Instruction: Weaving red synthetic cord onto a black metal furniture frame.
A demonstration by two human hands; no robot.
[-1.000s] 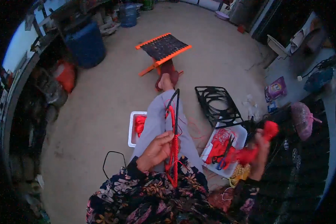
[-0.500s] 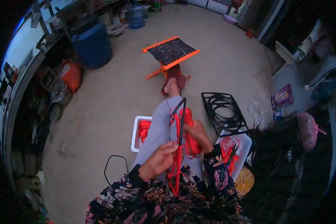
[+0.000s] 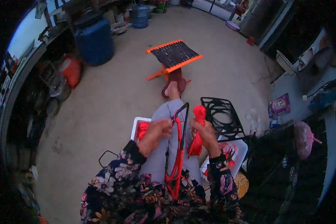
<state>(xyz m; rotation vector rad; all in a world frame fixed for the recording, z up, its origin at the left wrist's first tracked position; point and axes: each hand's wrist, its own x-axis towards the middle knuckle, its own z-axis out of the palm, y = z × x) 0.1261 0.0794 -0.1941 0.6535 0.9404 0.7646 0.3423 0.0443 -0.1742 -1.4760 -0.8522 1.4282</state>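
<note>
A narrow black frame (image 3: 184, 127) stands over my lap, its lower part wrapped in red cord (image 3: 178, 168). My right hand (image 3: 207, 135), to the right of the frame, is closed around a hank of red cord (image 3: 199, 112); its loose strands hang below the fingers. On the other side my left hand (image 3: 155, 135) is raised beside the frame's upper end. Its fingers are curled together, and what they hold, if anything, is too small to make out. Thin red strands show near the frame's top.
A white box (image 3: 135, 128) with red bundles sits left of my legs, a white tub (image 3: 242, 149) with red cord to the right. Beyond the tub lies a black openwork panel (image 3: 222, 117). My foot rests by an orange folding stool (image 3: 175, 54). A black loop (image 3: 102, 158) lies at left.
My left hand has let go of the wrapped bar and moved up and left. My right hand has moved right with the hank, away from the frame.
</note>
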